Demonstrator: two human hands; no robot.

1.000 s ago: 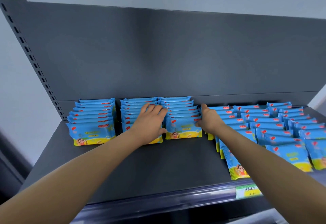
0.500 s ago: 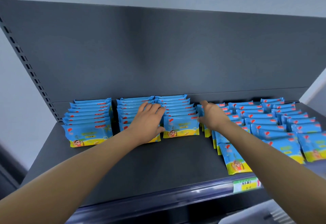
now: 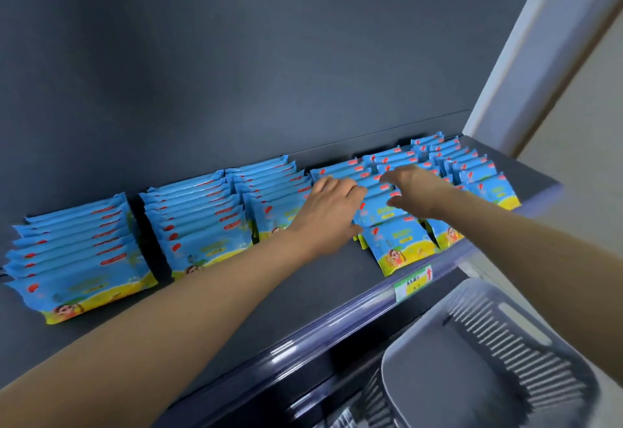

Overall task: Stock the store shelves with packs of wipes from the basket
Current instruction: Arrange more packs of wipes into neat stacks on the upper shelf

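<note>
Store aisle, pale wall behind, dark grey metal shelf (image 3: 296, 296) with a matching back panel. Nearest, below the shelf's front right corner: grey slatted plastic basket (image 3: 499, 357), no packs showing in its visible part. On the front rail, a green-and-white price label (image 3: 413, 282).

Farther in, rows of blue-and-yellow plastic packs of wipes (image 3: 202, 235) running from mid-shelf to the back edge. Shingled upright and leaning back, printed faces toward the front edge, long axes parallel to that edge.

Against the left flank of the fourth row (image 3: 392, 242), counted from the left corner, the left hand (image 3: 332, 206), fingers together and nearly straight, gripping nothing. Over the same row's tops, the right hand (image 3: 416, 190), fingers spread wide. Touching or not: blurred, cannot tell.

Step in hand, by judgement: squaring up a loose row rather than placing. Next move probably an inward squeeze from both flanks and a gentle push toward the back edge, without toppling the front pack.
</note>
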